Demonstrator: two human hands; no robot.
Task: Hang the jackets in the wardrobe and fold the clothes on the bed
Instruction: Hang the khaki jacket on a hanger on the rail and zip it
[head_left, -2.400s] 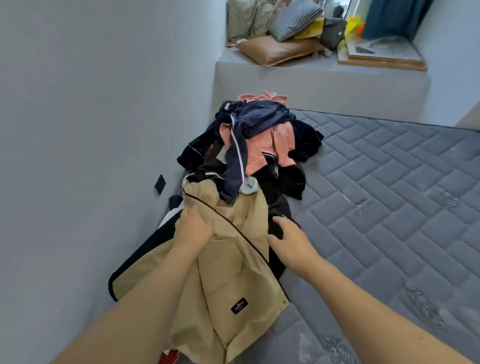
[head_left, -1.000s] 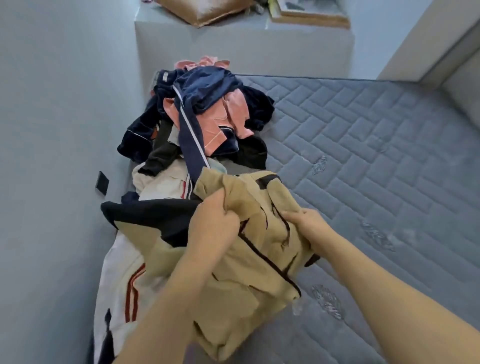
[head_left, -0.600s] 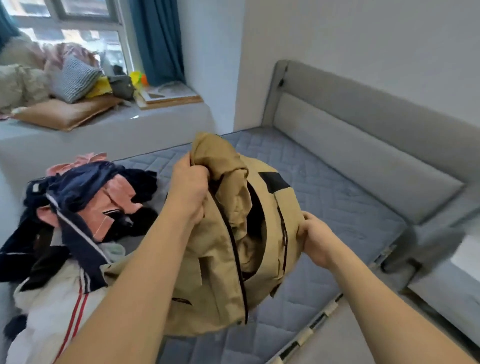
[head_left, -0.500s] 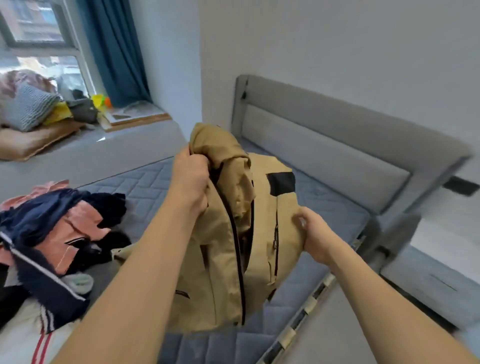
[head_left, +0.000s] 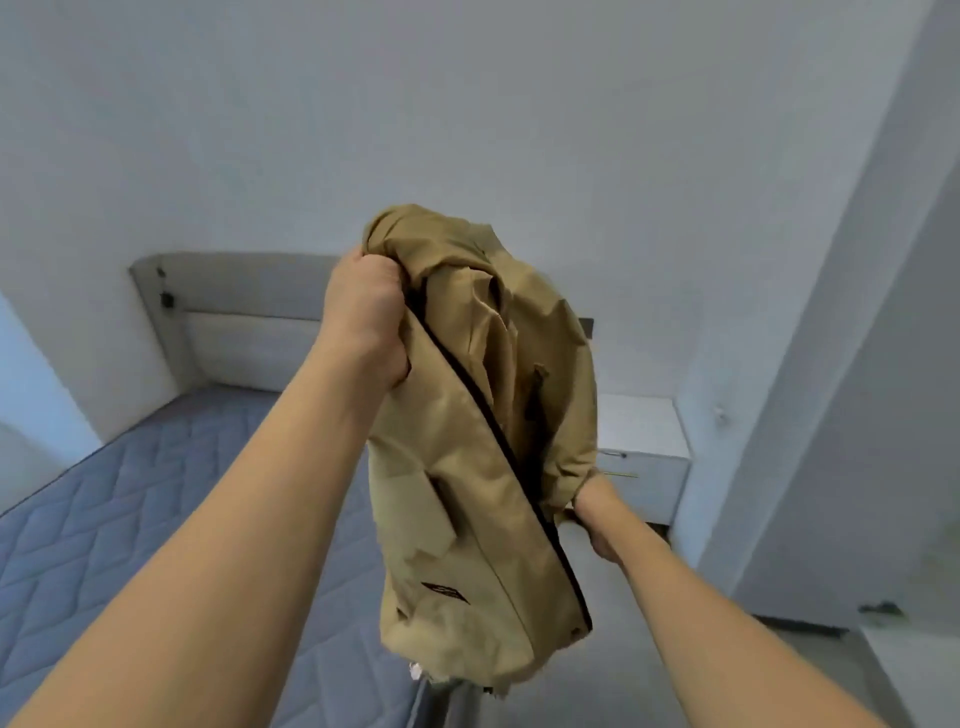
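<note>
The bed (head_left: 130, 509) fills the lower left of the frame, with its grey headboard (head_left: 234, 317) against the wall in the middle left. A white nightstand (head_left: 644, 447) sits in the middle right, partly hidden. In the middle of the frame hangs the tan jacket (head_left: 483, 441), held up in the air above the edge of the bed, all bunched and crumpled. The left hand (head_left: 363, 322) grips the top of the jacket in a tight fist, near the collar. The right hand (head_left: 597, 514) is lower, at the right side of the jacket, and holds a fold of the cloth; part of it is hidden by the jacket. A dark zipper line (head_left: 498, 441) runs down the front. The wardrobe is not in the frame, so I think the step now is to carry the jacket to it. To do this well, keep a firm hold at the collar, let the jacket hang long so the creases fall out, and find the two shoulders before a hanger goes in. The bottom edge looks low, so lift it high so it does not drag.
</note>
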